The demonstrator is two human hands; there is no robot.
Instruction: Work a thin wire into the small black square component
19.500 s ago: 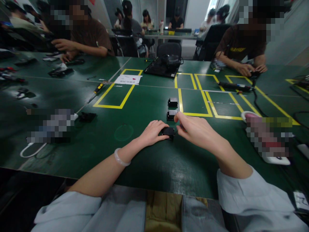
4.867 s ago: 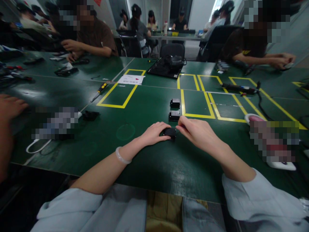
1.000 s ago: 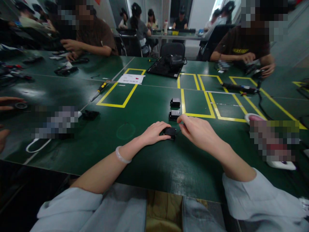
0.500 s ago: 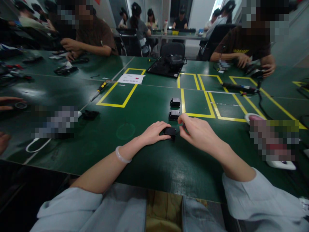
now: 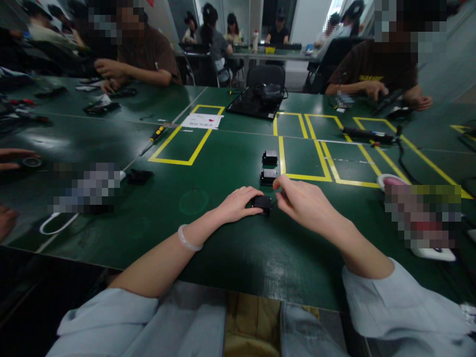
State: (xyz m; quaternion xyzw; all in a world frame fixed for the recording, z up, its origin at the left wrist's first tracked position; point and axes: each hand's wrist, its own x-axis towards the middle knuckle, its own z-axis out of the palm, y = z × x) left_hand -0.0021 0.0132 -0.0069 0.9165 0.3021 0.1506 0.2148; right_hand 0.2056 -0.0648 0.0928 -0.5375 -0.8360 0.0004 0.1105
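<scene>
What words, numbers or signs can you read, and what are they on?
None can be read clearly.
Paper: a line of dark print, too blurred.
Brown shirt on the right: yellow letters, too blurred.
Flat black thing: white patch, too small.
Black block in the left hand: no writing to be seen.

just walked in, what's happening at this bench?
A person's left hand holds a small black block on the green table. The right hand is close to its right side, fingers curled; whatever they may grip is too small to tell. Beyond it, a second block and a third block sit in line. A screwdriver lies off to the left.
</scene>
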